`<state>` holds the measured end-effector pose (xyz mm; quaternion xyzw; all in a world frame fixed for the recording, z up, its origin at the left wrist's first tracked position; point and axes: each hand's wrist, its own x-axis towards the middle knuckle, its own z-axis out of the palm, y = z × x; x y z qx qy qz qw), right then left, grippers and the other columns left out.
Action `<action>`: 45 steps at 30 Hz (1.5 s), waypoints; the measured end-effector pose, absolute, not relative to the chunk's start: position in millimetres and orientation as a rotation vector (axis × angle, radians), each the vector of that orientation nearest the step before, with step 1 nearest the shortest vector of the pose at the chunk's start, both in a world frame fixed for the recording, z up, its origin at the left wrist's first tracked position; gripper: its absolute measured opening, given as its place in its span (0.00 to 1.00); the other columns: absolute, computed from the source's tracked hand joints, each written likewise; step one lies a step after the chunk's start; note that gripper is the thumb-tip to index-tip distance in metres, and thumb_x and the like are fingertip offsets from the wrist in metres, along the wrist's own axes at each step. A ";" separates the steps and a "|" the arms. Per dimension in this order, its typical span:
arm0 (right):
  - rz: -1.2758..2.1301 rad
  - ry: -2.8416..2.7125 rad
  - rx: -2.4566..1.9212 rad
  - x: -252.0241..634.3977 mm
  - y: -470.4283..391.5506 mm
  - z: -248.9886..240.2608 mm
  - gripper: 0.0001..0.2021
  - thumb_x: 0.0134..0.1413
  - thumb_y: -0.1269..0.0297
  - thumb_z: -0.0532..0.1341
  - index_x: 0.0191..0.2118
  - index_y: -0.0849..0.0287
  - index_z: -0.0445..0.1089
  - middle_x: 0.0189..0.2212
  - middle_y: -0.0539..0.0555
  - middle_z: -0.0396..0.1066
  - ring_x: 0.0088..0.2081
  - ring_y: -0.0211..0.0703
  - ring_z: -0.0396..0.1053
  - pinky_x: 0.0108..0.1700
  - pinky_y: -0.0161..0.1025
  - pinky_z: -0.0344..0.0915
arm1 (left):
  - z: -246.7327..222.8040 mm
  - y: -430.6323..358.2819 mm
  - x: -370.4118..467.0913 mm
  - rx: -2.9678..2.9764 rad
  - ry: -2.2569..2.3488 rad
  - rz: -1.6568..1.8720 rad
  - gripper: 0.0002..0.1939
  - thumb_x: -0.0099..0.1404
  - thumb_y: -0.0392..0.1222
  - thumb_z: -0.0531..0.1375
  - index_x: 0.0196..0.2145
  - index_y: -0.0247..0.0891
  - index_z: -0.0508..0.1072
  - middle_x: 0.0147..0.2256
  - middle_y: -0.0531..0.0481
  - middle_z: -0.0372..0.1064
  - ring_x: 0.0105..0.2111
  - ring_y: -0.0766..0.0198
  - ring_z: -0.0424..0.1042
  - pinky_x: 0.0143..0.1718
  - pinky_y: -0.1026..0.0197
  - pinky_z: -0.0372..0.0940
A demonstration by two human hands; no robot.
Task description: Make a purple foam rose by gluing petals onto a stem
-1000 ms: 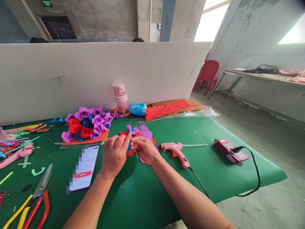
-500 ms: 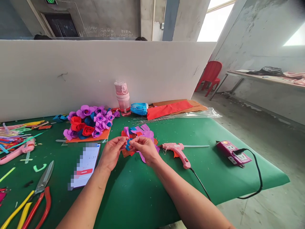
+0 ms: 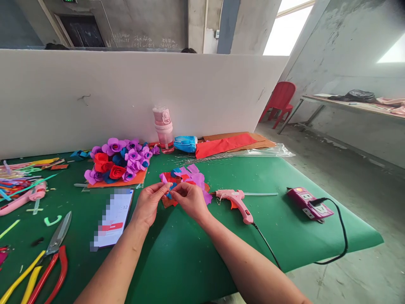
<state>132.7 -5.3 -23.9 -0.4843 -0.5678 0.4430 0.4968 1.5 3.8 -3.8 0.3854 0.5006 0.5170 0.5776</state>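
Note:
My left hand and my right hand meet over the table, thumbs and fingers pinched close together. A purple paper petal shows at my left fingertips, and a small blue paper piece lies between both hands; the fingers partly cover them. Behind and beneath is a loose heap of cut petals in purple, red, blue and orange. To the right of my right hand lies a pink glue gun with a clear glue stick in its back.
Finished paper flowers sit at the back left. A phone, scissors and coloured sticks lie left. A pink bottle stands by the white board. A purple power box with a cord is at right.
The purple petal, upright between my fingers before, now sits lower and tilts left at my left fingertips. My right fingers have curled in slightly. The hands stay in the same place.

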 end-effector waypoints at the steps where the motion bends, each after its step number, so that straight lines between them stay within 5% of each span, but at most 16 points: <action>1: 1.052 -1.396 -1.193 132.1 -6.3 -22.4 0.06 0.47 0.63 0.61 0.25 0.59 0.70 0.21 0.50 0.72 0.22 0.38 0.69 0.24 0.32 0.60 | -4.6 3.8 1.5 0.901 1.172 1.209 0.17 0.38 0.48 0.73 0.26 0.35 0.79 0.25 0.49 0.74 0.29 0.66 0.66 0.33 0.63 0.59; 15: 1.389 -1.043 -1.004 134.5 4.4 -33.3 0.11 0.40 0.56 0.67 0.26 0.59 0.70 0.21 0.51 0.72 0.24 0.39 0.69 0.29 0.36 0.65 | -8.2 10.5 -14.3 0.890 1.131 1.145 0.27 0.49 0.62 0.64 0.32 0.32 0.79 0.30 0.43 0.73 0.32 0.62 0.68 0.31 0.63 0.61; 22: 1.517 -0.957 -0.956 136.4 2.0 -22.8 0.16 0.35 0.53 0.69 0.24 0.61 0.71 0.21 0.50 0.72 0.21 0.34 0.67 0.27 0.34 0.64 | -12.1 12.7 -11.0 0.832 1.051 1.202 0.13 0.41 0.43 0.73 0.24 0.35 0.77 0.23 0.53 0.70 0.26 0.70 0.65 0.30 0.67 0.60; 34: 1.739 -0.830 -0.825 140.1 1.3 -22.2 0.17 0.32 0.54 0.72 0.25 0.62 0.71 0.22 0.50 0.73 0.22 0.32 0.67 0.28 0.32 0.64 | -10.8 12.3 -12.1 0.847 1.080 1.213 0.15 0.39 0.43 0.73 0.25 0.34 0.78 0.24 0.50 0.72 0.27 0.68 0.67 0.33 0.64 0.61; 45: 1.768 -0.828 -0.815 141.2 1.2 -24.3 0.17 0.33 0.54 0.72 0.25 0.62 0.71 0.22 0.49 0.72 0.22 0.31 0.66 0.29 0.32 0.64 | -2.3 8.4 -9.4 0.935 0.934 1.233 0.22 0.53 0.51 0.65 0.15 0.37 0.60 0.16 0.58 0.51 0.19 0.71 0.52 0.23 0.64 0.53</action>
